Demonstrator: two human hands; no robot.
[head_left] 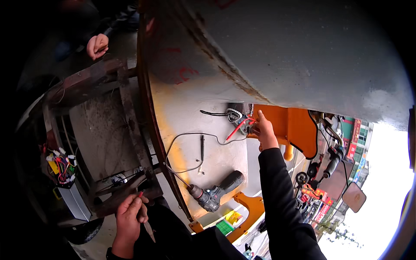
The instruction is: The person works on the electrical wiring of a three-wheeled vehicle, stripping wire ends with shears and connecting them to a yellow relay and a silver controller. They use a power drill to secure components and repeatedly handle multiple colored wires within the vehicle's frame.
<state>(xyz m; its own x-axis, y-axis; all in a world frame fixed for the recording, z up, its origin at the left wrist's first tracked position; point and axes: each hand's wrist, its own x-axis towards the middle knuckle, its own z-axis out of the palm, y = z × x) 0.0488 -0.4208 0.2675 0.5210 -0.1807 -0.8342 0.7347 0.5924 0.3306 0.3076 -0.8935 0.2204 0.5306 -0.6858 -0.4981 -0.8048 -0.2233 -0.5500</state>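
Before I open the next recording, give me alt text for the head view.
A person's right hand is at a red probe over a worn panel where a drill lies; their left hand pinches a slim, red-tipped object.

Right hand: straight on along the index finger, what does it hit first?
Probably the rusty edge of the grey panel, just beyond the right hand in the picture. The orange panel shows behind the finger; depth is unclear.
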